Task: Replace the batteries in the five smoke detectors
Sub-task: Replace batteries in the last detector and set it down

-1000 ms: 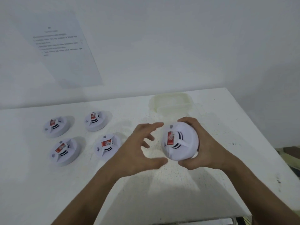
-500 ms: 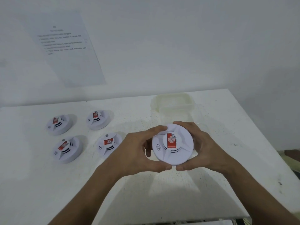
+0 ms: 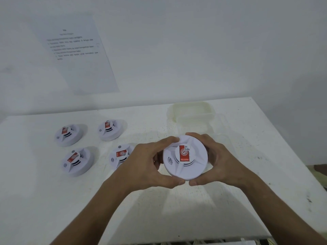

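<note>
Two hands now: the left hand has joined the right hand, fingers clamped round the detector above the counter, likely ready to twist it open.

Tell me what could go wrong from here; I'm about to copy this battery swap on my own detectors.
1. Both hands, left and right, grip the held detector only by its rim above the table; a hard twist could slip the grip and drop it.
2. The four detectors lying at the left look identical, so finished and unfinished ones might get mixed up.
3. No batteries are visible; whether the translucent container holds any cannot be told.
</note>
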Demonstrator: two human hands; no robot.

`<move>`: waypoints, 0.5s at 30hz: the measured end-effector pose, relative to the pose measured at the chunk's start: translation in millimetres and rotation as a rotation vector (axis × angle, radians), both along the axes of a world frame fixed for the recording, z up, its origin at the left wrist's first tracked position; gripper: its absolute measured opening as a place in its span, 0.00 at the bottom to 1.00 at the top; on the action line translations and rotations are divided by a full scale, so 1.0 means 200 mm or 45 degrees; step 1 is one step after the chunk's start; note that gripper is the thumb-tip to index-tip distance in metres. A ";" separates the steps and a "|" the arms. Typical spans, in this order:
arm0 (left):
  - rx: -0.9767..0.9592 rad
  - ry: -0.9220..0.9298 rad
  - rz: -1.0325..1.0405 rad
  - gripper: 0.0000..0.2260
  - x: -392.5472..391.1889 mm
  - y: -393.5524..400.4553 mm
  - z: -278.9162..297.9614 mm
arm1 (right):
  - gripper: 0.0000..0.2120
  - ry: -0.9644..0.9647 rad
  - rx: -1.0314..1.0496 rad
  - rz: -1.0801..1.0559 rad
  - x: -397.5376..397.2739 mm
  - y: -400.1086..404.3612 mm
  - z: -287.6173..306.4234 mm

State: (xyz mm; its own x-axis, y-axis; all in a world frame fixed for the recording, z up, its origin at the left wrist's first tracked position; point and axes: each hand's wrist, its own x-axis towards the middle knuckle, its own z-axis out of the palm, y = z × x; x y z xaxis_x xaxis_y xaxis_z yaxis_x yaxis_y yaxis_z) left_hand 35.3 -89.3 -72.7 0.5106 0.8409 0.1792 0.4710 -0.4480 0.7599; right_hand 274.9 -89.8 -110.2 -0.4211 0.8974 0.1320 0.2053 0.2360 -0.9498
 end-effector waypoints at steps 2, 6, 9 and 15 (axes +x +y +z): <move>-0.008 0.003 0.003 0.36 0.00 0.00 0.00 | 0.49 0.017 -0.008 0.013 0.00 0.00 0.00; -0.028 -0.005 0.015 0.37 -0.01 -0.01 0.00 | 0.48 0.013 0.008 0.024 -0.01 0.00 0.00; -0.049 -0.021 0.015 0.38 -0.01 0.00 -0.01 | 0.48 0.005 0.007 0.025 -0.01 0.00 0.00; -0.059 -0.061 -0.020 0.38 -0.02 -0.01 -0.02 | 0.48 -0.002 0.012 0.040 -0.01 0.00 0.01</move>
